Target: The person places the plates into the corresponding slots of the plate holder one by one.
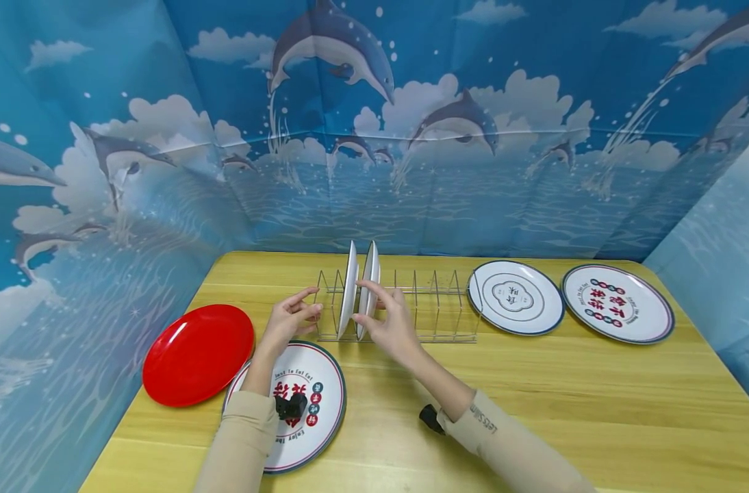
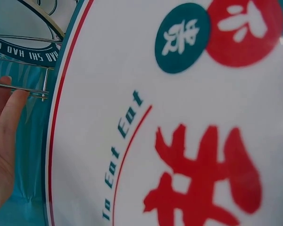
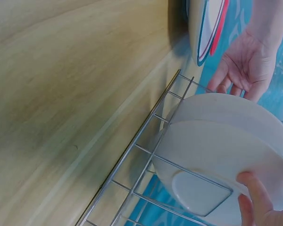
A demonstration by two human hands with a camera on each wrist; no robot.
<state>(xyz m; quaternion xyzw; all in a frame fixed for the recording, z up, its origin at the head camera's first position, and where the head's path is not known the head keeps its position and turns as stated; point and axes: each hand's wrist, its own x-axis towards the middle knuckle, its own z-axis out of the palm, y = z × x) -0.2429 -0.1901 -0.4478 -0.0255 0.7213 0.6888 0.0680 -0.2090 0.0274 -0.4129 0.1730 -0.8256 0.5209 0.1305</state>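
Note:
A wire dish rack (image 1: 448,338) stands near the table's back, with two white plates upright at its left part. My left hand (image 1: 288,318) is at the rack's left end, thumb and fingers pinching its end wire. My right hand (image 1: 394,325) holds the right-hand upright plate (image 1: 372,263) near its front edge. In the right wrist view a fingertip (image 3: 247,179) presses that plate's pale underside. The left-hand upright plate (image 1: 349,287) stands just beside it, overlapped by it in that view. Under my left forearm lies a printed white plate (image 1: 325,438), partly hidden.
A red plate (image 1: 196,356) lies at the left edge, beside the printed plate. Right of the rack lie a white plate with a dark rim (image 1: 535,318) and another printed plate (image 1: 652,322). A dolphin-patterned curtain (image 1: 436,205) borders the wooden table (image 1: 535,383).

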